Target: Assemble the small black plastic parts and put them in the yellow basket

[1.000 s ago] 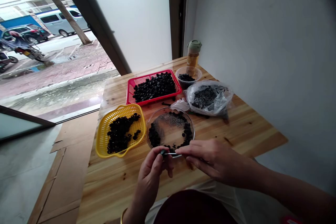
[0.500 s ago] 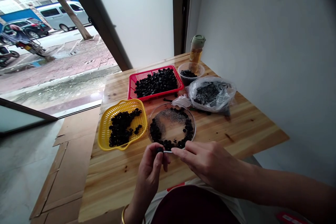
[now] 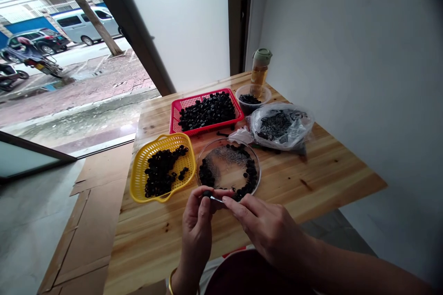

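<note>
disc, small, black (image 3: 206,193), up in front of the person, just past the near edge of the round dish in view; pinched between thumb and fingers of left hand (image 3: 196,221). thin metal tool (image 3: 216,199) meets the disc's right side; right hand (image 3: 272,223) clamped on the tool's other end, fingertips together. exact contact at the tip too small to tell. gold bangle (image 3: 170,281) on left wrist.

just beyond the hands: clear round dish (image 3: 230,176), black pieces (image 3: 251,176) along its left, right and near sides, thin pale slivers (image 3: 235,156) toward the far side; near rim partly hidden by hands. left of it, yellow basket (image 3: 136,175) with a dark heap. behind, red basket (image 3: 176,120), loaded with black discs (image 3: 207,110). right of that, clear bowl (image 3: 266,97) holding small black bits, green-lidded bottle (image 3: 260,67) upright behind it. nearer, open plastic bag (image 3: 300,129) of dark pieces.

all on wooden table (image 3: 152,244). cardboard (image 3: 90,228) on floor at left; open doorway shows parked van (image 3: 78,25) and motorbike (image 3: 43,62).
</note>
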The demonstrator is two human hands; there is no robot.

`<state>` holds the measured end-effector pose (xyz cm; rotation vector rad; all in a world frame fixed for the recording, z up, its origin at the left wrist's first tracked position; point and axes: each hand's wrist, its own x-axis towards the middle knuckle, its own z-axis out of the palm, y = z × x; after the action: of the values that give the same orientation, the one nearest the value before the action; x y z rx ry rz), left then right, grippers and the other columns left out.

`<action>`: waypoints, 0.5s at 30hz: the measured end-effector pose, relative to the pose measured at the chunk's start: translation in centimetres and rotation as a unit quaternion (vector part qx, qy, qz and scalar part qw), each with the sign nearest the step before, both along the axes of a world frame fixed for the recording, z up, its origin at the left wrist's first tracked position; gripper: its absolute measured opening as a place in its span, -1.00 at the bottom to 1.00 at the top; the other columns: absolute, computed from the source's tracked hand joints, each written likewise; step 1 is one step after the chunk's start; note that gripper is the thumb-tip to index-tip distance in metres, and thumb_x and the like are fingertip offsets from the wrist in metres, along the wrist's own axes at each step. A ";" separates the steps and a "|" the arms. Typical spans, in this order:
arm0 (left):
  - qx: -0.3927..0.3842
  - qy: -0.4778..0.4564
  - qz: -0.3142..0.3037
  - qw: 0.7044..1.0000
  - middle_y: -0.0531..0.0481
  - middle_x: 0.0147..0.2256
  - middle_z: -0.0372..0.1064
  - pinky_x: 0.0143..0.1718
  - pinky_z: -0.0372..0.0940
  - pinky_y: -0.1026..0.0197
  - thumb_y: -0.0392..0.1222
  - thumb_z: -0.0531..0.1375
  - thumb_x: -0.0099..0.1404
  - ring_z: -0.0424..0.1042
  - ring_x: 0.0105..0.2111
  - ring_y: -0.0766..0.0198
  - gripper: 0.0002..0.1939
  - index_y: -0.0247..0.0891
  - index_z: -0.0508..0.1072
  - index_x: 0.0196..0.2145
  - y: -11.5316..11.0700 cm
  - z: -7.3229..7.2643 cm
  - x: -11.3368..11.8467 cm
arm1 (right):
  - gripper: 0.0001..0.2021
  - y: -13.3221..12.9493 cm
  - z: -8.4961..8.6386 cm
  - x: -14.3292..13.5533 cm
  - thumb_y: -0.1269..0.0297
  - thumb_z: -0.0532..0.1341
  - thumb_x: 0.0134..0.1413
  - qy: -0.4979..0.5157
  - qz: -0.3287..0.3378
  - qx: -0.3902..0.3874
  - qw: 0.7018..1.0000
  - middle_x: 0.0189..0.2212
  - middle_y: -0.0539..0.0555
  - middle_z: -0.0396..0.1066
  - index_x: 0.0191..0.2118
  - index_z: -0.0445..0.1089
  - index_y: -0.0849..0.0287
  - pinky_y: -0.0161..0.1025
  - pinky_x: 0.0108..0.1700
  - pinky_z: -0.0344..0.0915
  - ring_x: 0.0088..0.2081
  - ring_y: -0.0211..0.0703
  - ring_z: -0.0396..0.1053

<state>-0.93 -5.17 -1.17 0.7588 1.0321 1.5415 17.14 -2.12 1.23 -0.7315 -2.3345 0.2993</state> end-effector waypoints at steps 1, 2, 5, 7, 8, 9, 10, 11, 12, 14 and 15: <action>0.001 -0.021 0.015 1.000 -0.12 -0.21 0.66 -0.09 0.49 0.07 -0.02 0.29 0.42 0.65 -0.12 0.05 -0.79 -0.17 0.49 -0.10 0.3 0.0 0.5 | -0.58 -0.2 -0.5 -0.2 0.51 -0.05 0.42 0.008 -0.017 0.004 1.000 -0.29 0.18 0.50 0.27 0.31 0.36 -0.25 -0.35 0.47 -0.37 -0.11 0.51; 0.001 -0.042 0.030 0.999 -0.11 -0.22 0.67 -0.08 0.50 0.07 -0.02 0.31 0.40 0.65 -0.11 0.05 -0.79 -0.17 0.50 -0.11 0.6 0.1 1.0 | -0.58 -0.5 -0.9 -0.5 0.50 -0.04 0.43 0.017 -0.035 0.003 0.999 -0.27 0.19 0.50 0.29 0.29 0.35 -0.23 -0.33 0.49 -0.35 -0.09 0.53; -0.012 -0.094 0.066 0.993 -0.10 -0.23 0.68 -0.08 0.50 0.08 -0.01 0.37 0.33 0.67 -0.13 0.07 -0.76 -0.17 0.51 -0.17 1.5 0.5 2.7 | -0.57 -1.2 -2.3 -1.2 0.48 0.01 0.44 0.047 -0.091 -0.020 0.995 -0.22 0.20 0.52 0.33 0.25 0.28 -0.22 -0.29 0.54 -0.29 -0.07 0.58; -0.029 -0.121 0.074 0.989 -0.11 -0.25 0.69 -0.07 0.50 0.09 -0.01 0.40 0.29 0.68 -0.15 0.09 -0.74 -0.18 0.50 -0.19 2.0 0.7 3.6 | -0.58 -1.4 -3.0 -1.6 0.47 0.03 0.45 0.074 -0.118 -0.044 0.989 -0.17 0.21 0.53 0.33 0.26 0.23 -0.24 -0.26 0.57 -0.26 -0.08 0.60; -0.038 -0.133 0.077 0.987 -0.12 -0.25 0.69 -0.07 0.50 0.09 -0.01 0.41 0.27 0.68 -0.15 0.09 -0.74 -0.18 0.50 -0.21 2.2 0.7 4.0 | -0.59 -1.5 -3.4 -1.7 0.46 0.04 0.45 0.087 -0.127 -0.055 0.987 -0.13 0.22 0.54 0.32 0.26 0.21 -0.24 -0.22 0.58 -0.22 -0.08 0.61; -0.046 -0.142 0.081 0.985 -0.13 -0.26 0.69 -0.06 0.50 0.09 -0.02 0.42 0.26 0.68 -0.16 0.09 -0.73 -0.19 0.49 -0.22 2.3 0.7 4.4 | -0.59 -1.6 -3.7 -1.8 0.46 0.04 0.45 0.100 -0.134 -0.065 0.984 -0.10 0.23 0.54 0.32 0.27 0.20 -0.24 -0.19 0.59 -0.19 -0.07 0.61; -0.052 -0.150 0.086 0.984 -0.13 -0.26 0.70 -0.05 0.50 0.08 -0.02 0.43 0.25 0.68 -0.16 0.09 -0.72 -0.19 0.49 -0.23 2.5 0.7 4.7 | -0.59 -1.6 -4.0 -1.9 0.46 0.03 0.46 0.111 -0.141 -0.072 0.981 -0.07 0.23 0.55 0.32 0.27 0.19 -0.25 -0.16 0.59 -0.16 -0.07 0.62; -0.057 -0.156 0.090 0.982 -0.13 -0.25 0.70 -0.03 0.49 0.07 -0.02 0.44 0.23 0.68 -0.16 0.09 -0.71 -0.19 0.48 -0.24 2.6 0.6 5.0 | -0.59 -1.6 -4.3 -1.9 0.46 0.03 0.46 0.118 -0.146 -0.077 0.979 -0.05 0.24 0.54 0.33 0.26 0.19 -0.25 -0.14 0.60 -0.13 -0.06 0.62; -0.062 -0.160 0.093 0.981 -0.14 -0.25 0.70 -0.01 0.49 0.06 -0.02 0.45 0.22 0.68 -0.15 0.09 -0.70 -0.20 0.48 -0.24 2.8 0.5 5.2 | -0.58 -1.6 -4.6 -2.0 0.46 0.03 0.46 0.123 -0.151 -0.081 0.978 -0.03 0.25 0.54 0.33 0.25 0.18 -0.24 -0.12 0.60 -0.10 -0.05 0.62; -0.071 -0.166 0.095 0.979 -0.14 -0.23 0.70 0.05 0.47 0.02 -0.02 0.46 0.20 0.67 -0.12 0.07 -0.68 -0.20 0.46 -0.25 3.0 0.4 5.7 | -0.57 -1.7 -5.2 -2.2 0.46 0.02 0.46 0.132 -0.155 -0.086 0.975 -0.01 0.28 0.54 0.35 0.23 0.19 -0.21 -0.10 0.61 -0.06 -0.02 0.62; -0.075 -0.167 0.096 0.978 -0.14 -0.23 0.70 0.07 0.45 0.00 -0.02 0.47 0.20 0.67 -0.11 0.06 -0.67 -0.20 0.45 -0.25 3.1 0.3 6.0 | -0.57 -1.7 -5.4 -2.3 0.45 0.02 0.46 0.136 -0.156 -0.092 0.974 0.00 0.29 0.53 0.36 0.22 0.20 -0.20 -0.09 0.61 -0.05 -0.01 0.62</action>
<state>5.04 -2.05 -0.86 0.2869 0.9758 1.6644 14.82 -3.83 -4.16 -1.0616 -1.9163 0.4471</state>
